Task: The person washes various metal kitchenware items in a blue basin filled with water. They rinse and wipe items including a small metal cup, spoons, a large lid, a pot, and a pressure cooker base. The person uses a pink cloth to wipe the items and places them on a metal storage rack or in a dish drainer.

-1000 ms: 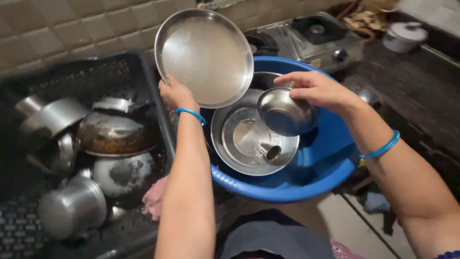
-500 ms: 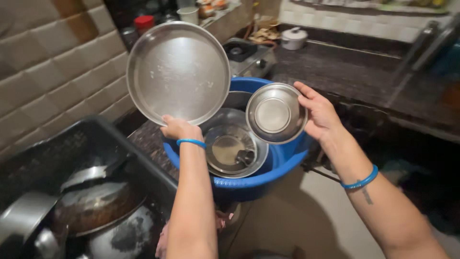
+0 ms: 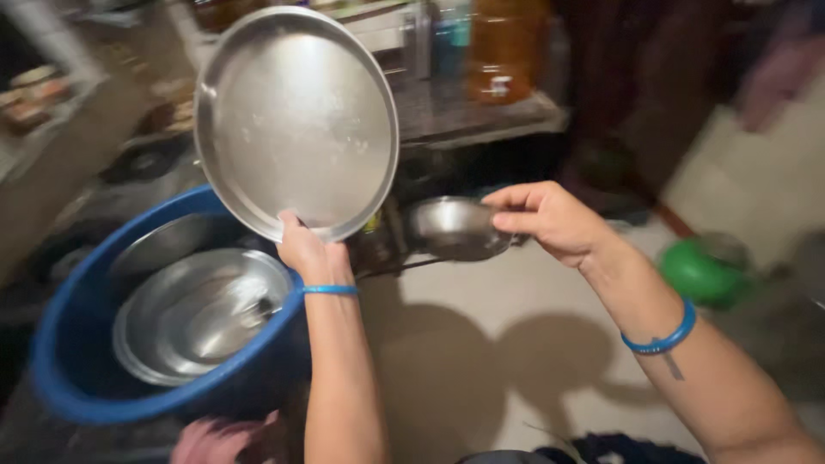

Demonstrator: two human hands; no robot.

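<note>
The left hand holds a large round steel plate upright by its lower rim, grip clenched on the edge; its shiny face is wet and faintly spotted. The right hand pinches the rim of a small steel bowl, held out over the floor. Just beside the plate, a blue tub holds stacked steel dishes.

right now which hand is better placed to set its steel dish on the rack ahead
Right, probably. The right hand holds the small round steel bowl nearer the metal rack; the left hand holds the big round steel plate upright above the blue plastic tub.
</note>
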